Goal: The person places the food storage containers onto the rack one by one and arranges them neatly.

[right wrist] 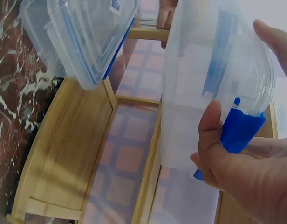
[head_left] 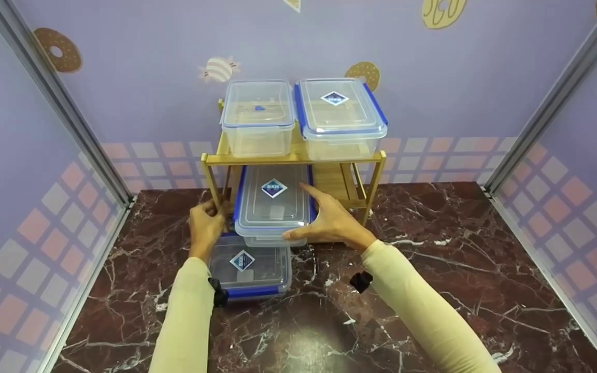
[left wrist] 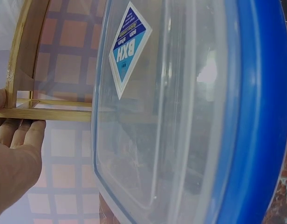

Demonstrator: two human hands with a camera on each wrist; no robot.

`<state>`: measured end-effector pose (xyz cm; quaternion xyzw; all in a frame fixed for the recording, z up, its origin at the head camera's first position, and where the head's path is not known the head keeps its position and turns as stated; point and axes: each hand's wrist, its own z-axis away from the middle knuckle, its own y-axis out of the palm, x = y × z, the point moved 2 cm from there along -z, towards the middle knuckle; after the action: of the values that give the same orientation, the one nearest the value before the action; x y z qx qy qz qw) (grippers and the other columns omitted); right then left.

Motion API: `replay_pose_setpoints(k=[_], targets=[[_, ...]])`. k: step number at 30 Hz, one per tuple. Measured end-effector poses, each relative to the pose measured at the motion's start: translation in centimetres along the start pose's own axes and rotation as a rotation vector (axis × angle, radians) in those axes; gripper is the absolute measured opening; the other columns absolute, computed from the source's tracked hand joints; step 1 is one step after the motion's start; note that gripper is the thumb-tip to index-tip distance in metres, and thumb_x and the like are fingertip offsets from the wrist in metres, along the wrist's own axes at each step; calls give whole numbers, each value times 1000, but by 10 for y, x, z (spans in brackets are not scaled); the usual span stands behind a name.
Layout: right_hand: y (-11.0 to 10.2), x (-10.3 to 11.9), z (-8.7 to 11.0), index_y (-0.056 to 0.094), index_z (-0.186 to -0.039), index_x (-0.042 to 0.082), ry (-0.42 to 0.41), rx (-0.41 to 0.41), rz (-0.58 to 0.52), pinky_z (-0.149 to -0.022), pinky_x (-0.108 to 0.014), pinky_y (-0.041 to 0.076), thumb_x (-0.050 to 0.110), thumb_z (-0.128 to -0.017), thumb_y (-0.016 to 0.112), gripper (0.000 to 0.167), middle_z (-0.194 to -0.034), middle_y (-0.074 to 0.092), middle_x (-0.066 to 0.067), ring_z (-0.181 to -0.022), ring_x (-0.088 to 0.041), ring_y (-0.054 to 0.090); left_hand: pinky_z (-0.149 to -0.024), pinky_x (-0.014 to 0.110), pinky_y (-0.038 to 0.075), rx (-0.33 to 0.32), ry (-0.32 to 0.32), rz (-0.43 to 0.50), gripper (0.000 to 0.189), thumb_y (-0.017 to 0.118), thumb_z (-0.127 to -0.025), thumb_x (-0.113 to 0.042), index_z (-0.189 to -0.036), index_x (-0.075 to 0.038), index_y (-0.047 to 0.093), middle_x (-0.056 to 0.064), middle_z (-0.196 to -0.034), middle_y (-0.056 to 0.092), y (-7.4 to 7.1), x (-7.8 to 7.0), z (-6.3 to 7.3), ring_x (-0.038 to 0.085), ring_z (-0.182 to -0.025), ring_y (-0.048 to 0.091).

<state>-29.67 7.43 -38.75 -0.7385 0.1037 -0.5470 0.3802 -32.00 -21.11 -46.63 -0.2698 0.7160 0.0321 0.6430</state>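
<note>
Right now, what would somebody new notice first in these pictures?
Probably the two clear boxes with blue trim, side by side atop the wooden rack. Next, the right hand holding another box that sticks out below them, and the left hand gripping the rack's left side.

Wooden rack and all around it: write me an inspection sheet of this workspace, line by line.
Surface: dark red marble-patterned tabletop with white veins.
Job's things: wooden rack; top-left lidded box and top-right lidded box side by side on its top shelf; middle BXH box below them, front end sticking out; front-left BXH box lower still, its support unclear.
Clutter: nothing seen.
Hands: left hand grips the rack's left front; right hand grips the middle box's right side.
Cables: nothing seen.
Surroundings: lilac walls printed with sweets and pink-and-grey squares; metal corner bars.
</note>
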Motion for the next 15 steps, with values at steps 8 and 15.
replay_pose_setpoints(k=[8, 15], targets=[[3, 2, -2, 45, -149, 0, -83, -123, 52, -106, -42, 45, 47, -66, 94, 107, -140, 58, -20, -122, -31, 59, -50, 16, 47, 3, -2, 23, 25, 71, -94, -15, -112, 2, 75, 23, -95, 75, 0, 1, 0, 8, -54, 61], [11, 4, 1, 61, -138, 5, -124, -259, 124, -108, -51, 41, 51, -70, 90, 87, -141, 58, -21, -127, -39, 54, -62, 14, 48, -17, 11, -43, 25, 70, -94, -19, -112, -2, 77, 18, -99, 76, -1, 0, 1, 20, -77, 69]])
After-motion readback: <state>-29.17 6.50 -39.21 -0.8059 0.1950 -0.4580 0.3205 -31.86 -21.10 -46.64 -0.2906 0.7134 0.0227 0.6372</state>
